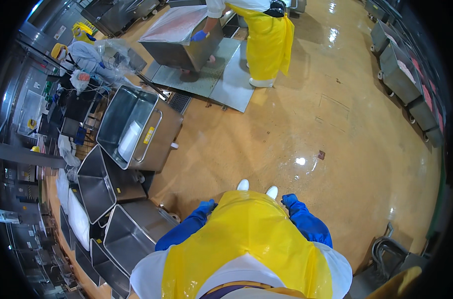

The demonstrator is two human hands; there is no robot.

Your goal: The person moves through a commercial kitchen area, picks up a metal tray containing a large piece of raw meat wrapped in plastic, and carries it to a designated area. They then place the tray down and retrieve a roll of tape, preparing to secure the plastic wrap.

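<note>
Yellow apron (251,229) covers the wearer's front. Blue-gloved left hand (207,205) and right hand (289,199) hang beside it, well apart; finger opening cannot be determined, and no held object is visible. Stainless-steel bin (148,217) stands left of the left hand. Farther forward, a handled bin (160,134) contains a white item (130,140). Beyond, a co-worker (264,37) touches a film-covered bin (171,55).

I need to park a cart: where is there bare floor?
Floor lies bare ahead of the right hand, between the metal platform and the filled bins on the right, bar a small dark scrap. The left is crowded with steel bins.
</note>
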